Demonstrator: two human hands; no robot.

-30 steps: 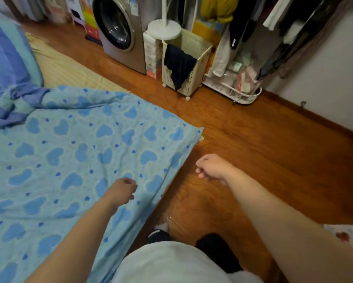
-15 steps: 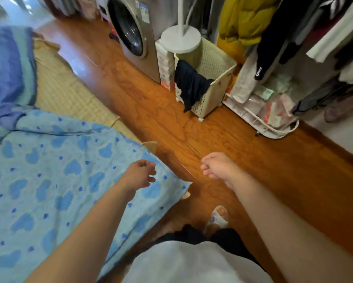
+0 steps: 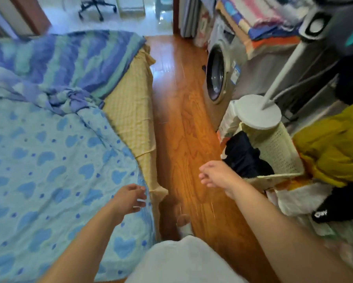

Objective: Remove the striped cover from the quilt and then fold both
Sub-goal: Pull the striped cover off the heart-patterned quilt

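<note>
A light blue quilt (image 3: 49,170) with darker blue hearts lies spread flat on the left. The striped blue and green cover (image 3: 65,64) lies beyond it, bunched where the two meet. My left hand (image 3: 130,198) hovers over the quilt's right edge with fingers loosely spread, holding nothing. My right hand (image 3: 216,175) hangs over the wooden floor with loosely curled fingers, also empty.
A yellow mat (image 3: 130,111) sticks out from under the bedding along the wooden floor (image 3: 183,123). A washing machine (image 3: 220,74), a cream laundry basket (image 3: 273,148) with dark cloth, a white stand and hanging clothes crowd the right side.
The view has swung left and along the bed, bringing the striped cover into sight. Both hands stay empty; the left has moved to the quilt's right edge.
</note>
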